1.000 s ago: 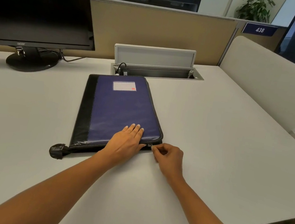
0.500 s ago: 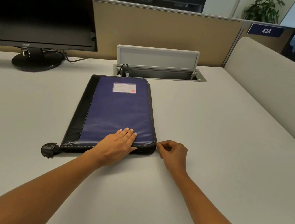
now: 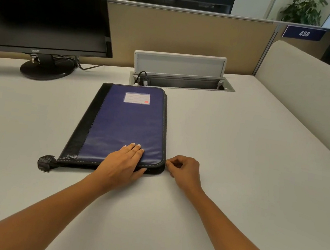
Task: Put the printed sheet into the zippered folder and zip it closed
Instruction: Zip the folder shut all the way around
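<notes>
The blue vinyl zippered folder (image 3: 125,127) with a black spine strip lies flat and closed on the white table (image 3: 238,167), spine to the left, its far end just short of an open cable box (image 3: 182,83) sunk into the tabletop. A white lined label (image 3: 137,98) with a small red mark sits near the far end of its cover. A crumpled black tab (image 3: 45,162) sticks out from the near left corner.

The left hand (image 3: 123,163) rests palm down on the near right part of the cover, fingers straight and together, its grip open and pressing flat. The right hand (image 3: 185,173) is just beside the near right corner, fingers curled, thumb and forefinger pinching at the black zipper (image 3: 165,133) where it rounds that corner; the pull itself is too small to make out.

The cable box has its grey flap lid (image 3: 178,65) standing upright and a black plug (image 3: 144,79) in its left end. To the far left stands a black monitor (image 3: 45,6) on a round base (image 3: 47,68). A beige partition (image 3: 183,36) runs behind the table, with a blue sign reading 438 (image 3: 303,33) at its right, and a cream divider panel (image 3: 307,98) borders the right side.
</notes>
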Available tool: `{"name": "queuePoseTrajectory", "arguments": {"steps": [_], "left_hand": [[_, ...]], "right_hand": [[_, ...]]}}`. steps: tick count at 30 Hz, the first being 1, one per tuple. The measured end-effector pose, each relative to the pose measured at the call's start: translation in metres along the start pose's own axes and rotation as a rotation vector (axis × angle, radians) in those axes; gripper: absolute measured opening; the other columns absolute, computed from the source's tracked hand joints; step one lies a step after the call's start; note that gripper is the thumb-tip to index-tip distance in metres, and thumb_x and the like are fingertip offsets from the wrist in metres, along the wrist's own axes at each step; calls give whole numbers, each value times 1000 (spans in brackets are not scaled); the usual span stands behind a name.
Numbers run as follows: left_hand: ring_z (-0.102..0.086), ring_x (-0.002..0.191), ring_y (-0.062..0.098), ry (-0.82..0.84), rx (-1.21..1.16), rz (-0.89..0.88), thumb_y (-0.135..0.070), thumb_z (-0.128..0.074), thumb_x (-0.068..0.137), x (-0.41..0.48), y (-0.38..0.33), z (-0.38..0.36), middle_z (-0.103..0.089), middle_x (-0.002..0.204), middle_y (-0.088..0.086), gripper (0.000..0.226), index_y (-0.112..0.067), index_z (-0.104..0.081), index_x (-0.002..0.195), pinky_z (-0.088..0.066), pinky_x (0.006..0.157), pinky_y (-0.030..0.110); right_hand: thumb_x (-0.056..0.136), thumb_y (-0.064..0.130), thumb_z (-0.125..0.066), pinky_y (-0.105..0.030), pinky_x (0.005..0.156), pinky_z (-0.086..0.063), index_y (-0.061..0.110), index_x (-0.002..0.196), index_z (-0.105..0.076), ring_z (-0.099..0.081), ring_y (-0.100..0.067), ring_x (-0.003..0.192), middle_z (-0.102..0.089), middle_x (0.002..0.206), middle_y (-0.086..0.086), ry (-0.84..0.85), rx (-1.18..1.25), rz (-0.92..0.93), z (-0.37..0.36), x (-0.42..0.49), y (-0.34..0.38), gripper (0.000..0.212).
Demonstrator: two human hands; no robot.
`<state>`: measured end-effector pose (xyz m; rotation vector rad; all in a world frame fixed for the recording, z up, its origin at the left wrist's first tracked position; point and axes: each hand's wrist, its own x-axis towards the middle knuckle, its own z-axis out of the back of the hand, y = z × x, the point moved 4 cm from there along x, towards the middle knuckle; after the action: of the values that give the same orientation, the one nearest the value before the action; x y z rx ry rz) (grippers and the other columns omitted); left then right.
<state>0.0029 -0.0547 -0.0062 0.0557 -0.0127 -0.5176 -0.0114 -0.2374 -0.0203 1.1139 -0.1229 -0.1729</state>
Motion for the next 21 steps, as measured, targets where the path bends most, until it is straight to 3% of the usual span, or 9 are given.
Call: {"name": "queuePoseTrajectory", "arguments": {"steps": [2,6,9,12,14,15,18,21], "left_hand": [[-19,143,24,-26,-37,43,-55,-33,92,4,-10,2,-25,153,10,71,-8,-24,145,-15,116,34],[-9,144,25,68,-22,92,-62,-23,90,9,-19,-4,-12,156,9,79,-10,-9,147,-10,117,35],[-4,145,26,83,12,65,-62,-2,85,0,-14,-7,-5,157,11,82,-8,-2,147,-5,117,36],[-4,145,25,65,32,29,-63,26,71,-14,-7,-5,-5,156,13,98,-7,0,147,-3,117,34],[-18,142,29,4,-1,8,-63,42,59,-19,-6,7,-17,153,19,119,-1,-12,145,-14,116,37],[-33,136,34,-51,2,-11,-61,38,66,-20,-6,13,-31,146,24,119,5,-27,140,-27,112,40],[-61,106,40,-147,25,-13,-49,13,92,-27,0,16,-61,115,29,96,11,-58,114,-50,85,49],[-63,102,39,-196,34,-32,-45,8,96,-34,9,13,-64,110,27,90,10,-61,110,-52,81,48]], "right_hand": [[80,12,-66,-15,54,-41,7,76,-71,-51,-1,49,-58,54,9,26,8,9,-2,-2,2,8],[79,12,-68,-20,59,-48,8,78,-73,-54,0,51,-64,61,3,112,20,52,-11,-12,6,6],[79,14,-69,-12,56,-44,8,80,-73,-54,5,47,-63,61,7,142,31,86,-18,-17,8,7],[78,16,-71,-5,55,-43,8,82,-74,-55,4,51,-72,72,-5,137,12,138,-25,-19,16,9],[78,17,-71,-2,54,-42,9,83,-74,-56,2,54,-74,76,-9,137,5,164,-29,-20,22,10],[77,18,-71,-1,54,-41,9,83,-74,-57,1,56,-74,77,-9,138,7,172,-31,-20,24,11],[78,18,-71,-1,55,-42,9,82,-74,-58,-1,57,-74,76,-9,145,20,192,-37,-20,29,10],[78,18,-71,-4,57,-44,9,82,-74,-58,-3,58,-74,76,-10,171,22,204,-45,-22,33,10]]}}
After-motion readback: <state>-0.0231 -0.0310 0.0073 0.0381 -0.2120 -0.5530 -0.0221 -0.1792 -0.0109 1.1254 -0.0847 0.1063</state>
